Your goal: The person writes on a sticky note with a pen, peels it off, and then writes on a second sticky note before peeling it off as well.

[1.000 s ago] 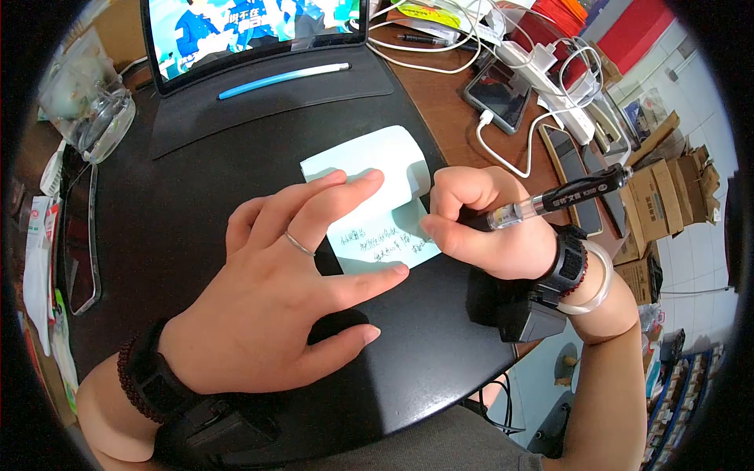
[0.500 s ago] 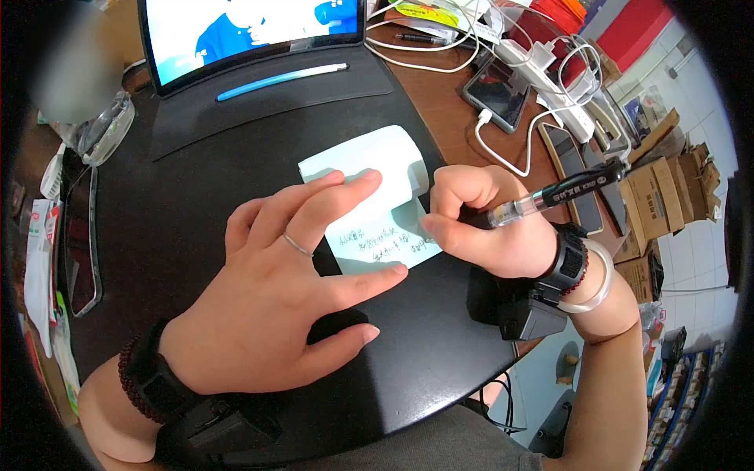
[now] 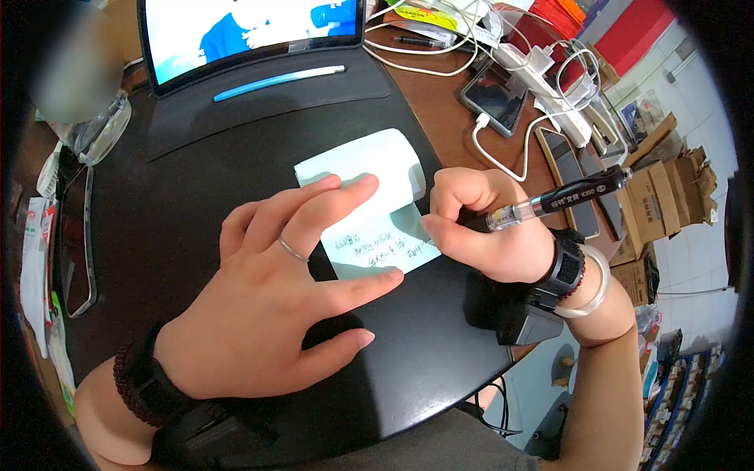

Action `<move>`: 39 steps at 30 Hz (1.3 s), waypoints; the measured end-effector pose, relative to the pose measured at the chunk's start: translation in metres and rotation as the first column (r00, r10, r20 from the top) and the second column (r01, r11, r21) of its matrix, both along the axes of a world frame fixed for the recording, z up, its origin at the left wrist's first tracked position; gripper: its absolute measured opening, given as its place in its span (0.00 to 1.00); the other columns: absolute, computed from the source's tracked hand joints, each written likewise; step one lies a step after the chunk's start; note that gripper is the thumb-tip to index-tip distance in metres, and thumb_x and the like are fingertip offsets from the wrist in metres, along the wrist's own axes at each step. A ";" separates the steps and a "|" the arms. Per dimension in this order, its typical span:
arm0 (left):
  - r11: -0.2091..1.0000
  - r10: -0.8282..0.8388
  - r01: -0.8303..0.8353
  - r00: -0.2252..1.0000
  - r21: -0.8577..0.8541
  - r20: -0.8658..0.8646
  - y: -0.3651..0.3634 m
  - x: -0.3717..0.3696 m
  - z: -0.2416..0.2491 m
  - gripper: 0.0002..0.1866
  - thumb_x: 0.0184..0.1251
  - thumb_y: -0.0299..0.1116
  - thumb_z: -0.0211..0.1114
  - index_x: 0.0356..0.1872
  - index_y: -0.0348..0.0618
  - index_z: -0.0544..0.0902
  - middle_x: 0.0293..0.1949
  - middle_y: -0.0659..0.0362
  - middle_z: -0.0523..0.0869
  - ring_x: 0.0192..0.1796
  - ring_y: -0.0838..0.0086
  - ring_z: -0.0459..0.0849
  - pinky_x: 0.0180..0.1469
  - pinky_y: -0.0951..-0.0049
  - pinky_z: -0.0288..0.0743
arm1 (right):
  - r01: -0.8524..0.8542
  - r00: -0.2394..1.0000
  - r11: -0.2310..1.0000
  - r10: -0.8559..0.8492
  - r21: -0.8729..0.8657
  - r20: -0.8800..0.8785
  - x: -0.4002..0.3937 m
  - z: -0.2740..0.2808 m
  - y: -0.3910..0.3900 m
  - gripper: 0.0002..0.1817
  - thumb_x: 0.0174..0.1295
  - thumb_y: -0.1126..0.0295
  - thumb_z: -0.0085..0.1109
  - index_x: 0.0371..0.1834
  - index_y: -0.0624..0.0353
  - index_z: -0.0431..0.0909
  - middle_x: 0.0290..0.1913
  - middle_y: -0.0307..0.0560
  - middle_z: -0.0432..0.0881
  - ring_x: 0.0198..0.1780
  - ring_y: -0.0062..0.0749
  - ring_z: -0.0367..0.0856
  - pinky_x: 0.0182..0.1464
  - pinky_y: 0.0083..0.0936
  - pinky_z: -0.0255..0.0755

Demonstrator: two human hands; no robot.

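Note:
A pale blue-green notepad (image 3: 369,161) lies on the black desk surface, its top sheet curled back over the upper part. Several short lines of dark handwriting (image 3: 381,248) cover the lower sheet. My left hand (image 3: 275,282) rests across the pad's left side with fingers spread, the fingertips pressing on the paper; a ring is on one finger. At the pad's right edge, my right hand (image 3: 491,228) grips a black gel pen (image 3: 561,198) with a clear barrel section. The pen leans up to the right, and my fingers hide its tip.
A tablet (image 3: 259,35) stands at the back, with a blue-and-white stylus (image 3: 279,82) on its cover. To the right are a charging phone (image 3: 495,96), a power strip (image 3: 550,86) with tangled white cables, and another phone (image 3: 567,177). Cardboard boxes (image 3: 656,208) stand beyond the desk.
The pen's upper end has swung slightly, showing its black cap end lower and more fully. The whole view has shifted a little; my left hand keeps its place on the pad.

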State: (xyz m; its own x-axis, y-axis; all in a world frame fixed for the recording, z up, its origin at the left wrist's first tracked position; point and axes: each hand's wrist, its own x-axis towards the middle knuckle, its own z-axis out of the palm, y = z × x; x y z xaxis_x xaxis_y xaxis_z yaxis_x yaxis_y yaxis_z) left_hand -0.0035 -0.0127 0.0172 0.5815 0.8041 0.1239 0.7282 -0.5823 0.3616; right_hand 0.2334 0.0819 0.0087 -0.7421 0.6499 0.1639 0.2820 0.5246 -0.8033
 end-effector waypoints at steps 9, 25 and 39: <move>1.000 0.009 -0.009 1.000 -0.006 0.024 0.000 0.000 -0.001 0.25 0.47 0.39 0.73 0.52 0.64 0.86 0.74 0.45 0.57 0.72 0.48 0.57 0.70 0.50 0.47 | 0.047 0.999 0.999 -0.047 -0.016 0.022 0.000 -0.001 0.000 0.14 0.57 0.82 0.59 0.20 0.59 0.63 0.23 0.34 0.67 0.26 0.17 0.64 0.29 0.20 0.58; 0.999 0.020 -0.021 0.999 0.033 0.030 0.000 0.001 -0.002 0.23 0.49 0.40 0.71 0.51 0.65 0.86 0.73 0.44 0.58 0.71 0.47 0.58 0.68 0.49 0.49 | -0.071 0.997 0.990 0.071 -0.123 -0.005 0.000 0.002 -0.005 0.15 0.59 0.80 0.61 0.21 0.57 0.64 0.22 0.35 0.71 0.25 0.18 0.67 0.28 0.20 0.60; 0.999 0.033 -0.033 0.999 0.004 0.016 0.000 0.001 0.000 0.25 0.47 0.38 0.72 0.52 0.65 0.86 0.73 0.45 0.58 0.72 0.48 0.57 0.70 0.51 0.47 | -0.090 0.995 0.996 0.089 -0.028 -0.035 -0.004 -0.005 -0.004 0.15 0.60 0.72 0.61 0.22 0.58 0.63 0.17 0.41 0.64 0.20 0.25 0.62 0.24 0.26 0.58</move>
State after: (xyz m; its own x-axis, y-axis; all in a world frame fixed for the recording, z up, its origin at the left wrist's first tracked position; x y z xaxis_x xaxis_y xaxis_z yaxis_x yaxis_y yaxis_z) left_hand -0.0026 -0.0125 0.0168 0.5526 0.8222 0.1362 0.7411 -0.5596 0.3709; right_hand 0.2291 0.0775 0.0033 -0.7920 0.5858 0.1720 0.2070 0.5227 -0.8270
